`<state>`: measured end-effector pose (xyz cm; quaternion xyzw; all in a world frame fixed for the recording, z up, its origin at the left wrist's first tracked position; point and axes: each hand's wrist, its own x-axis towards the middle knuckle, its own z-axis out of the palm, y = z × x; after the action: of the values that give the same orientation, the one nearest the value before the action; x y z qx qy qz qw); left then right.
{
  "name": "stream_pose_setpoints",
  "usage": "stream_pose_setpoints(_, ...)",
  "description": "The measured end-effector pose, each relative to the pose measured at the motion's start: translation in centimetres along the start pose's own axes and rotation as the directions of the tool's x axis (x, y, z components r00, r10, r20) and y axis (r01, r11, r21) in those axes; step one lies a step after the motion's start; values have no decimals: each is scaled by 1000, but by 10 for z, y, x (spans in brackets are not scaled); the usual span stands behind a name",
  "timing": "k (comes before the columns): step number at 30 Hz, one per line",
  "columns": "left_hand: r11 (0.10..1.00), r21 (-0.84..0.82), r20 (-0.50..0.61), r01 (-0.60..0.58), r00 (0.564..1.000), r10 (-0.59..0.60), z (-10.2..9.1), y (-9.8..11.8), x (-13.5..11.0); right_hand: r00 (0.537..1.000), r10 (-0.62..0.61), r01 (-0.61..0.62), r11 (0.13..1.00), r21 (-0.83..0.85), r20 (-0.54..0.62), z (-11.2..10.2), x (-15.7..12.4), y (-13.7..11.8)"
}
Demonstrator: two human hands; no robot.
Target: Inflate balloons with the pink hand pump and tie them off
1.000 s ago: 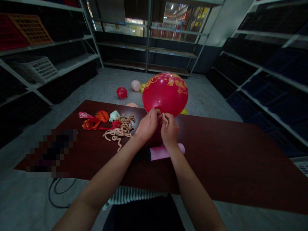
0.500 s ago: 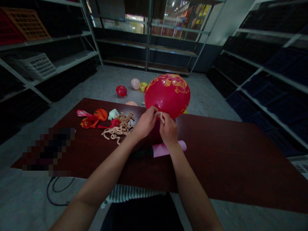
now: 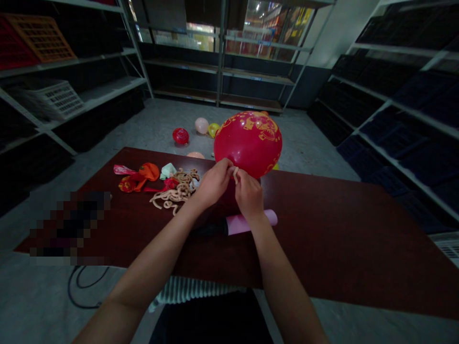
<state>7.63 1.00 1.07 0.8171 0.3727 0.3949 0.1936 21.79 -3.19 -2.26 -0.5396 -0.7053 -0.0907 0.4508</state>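
A big red balloon (image 3: 248,141) with gold print floats just above the dark wooden table (image 3: 340,239). My left hand (image 3: 211,184) is closed around the balloon's neck at its underside. My right hand (image 3: 248,196) is pinched on a tan rubber band (image 3: 235,174) right against that neck. Both hands touch each other below the balloon. A pink pump (image 3: 247,221) with a black end lies on the table under my right wrist.
A heap of tan rubber bands (image 3: 177,190) and several limp balloons (image 3: 141,176) lie on the table's left. Inflated balloons (image 3: 181,135) rest on the floor beyond. Metal shelving lines both sides and the back. A black cable (image 3: 82,286) loops on the floor.
The balloon and both hands have shifted slightly left and up. The rubber band in my right hand has moved closer to the neck.
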Motion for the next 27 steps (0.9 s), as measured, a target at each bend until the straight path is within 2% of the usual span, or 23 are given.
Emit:
stream_pose_setpoints(6,988,154,-38,-22,999,28,1,5,-2,1000,19,-18,999,37,-12,0,0,-2)
stream_pose_setpoints(13,944,327,35,-41,999,31,-3,9,-2,1000,27,-27,999,23,-3,3,-3,2)
stream_pose_setpoints(15,956,289,59,-41,998,25,-7,11,-1,1000,22,-21,999,33,-15,3,-4,2)
stream_pose_setpoints(19,993,106,85,-56,995,47,-14,11,1,999,31,-29,997,78,-33,2,-5,1)
stream_pose_setpoints(22,997,-3,59,-75,995,75,-14,9,1,995,86,-81,991,104,-45,0,-5,0)
stream_pose_setpoints(27,996,-74,13,-54,998,55,-7,8,1,985,151,-138,979,151,-79,-1,-5,-3)
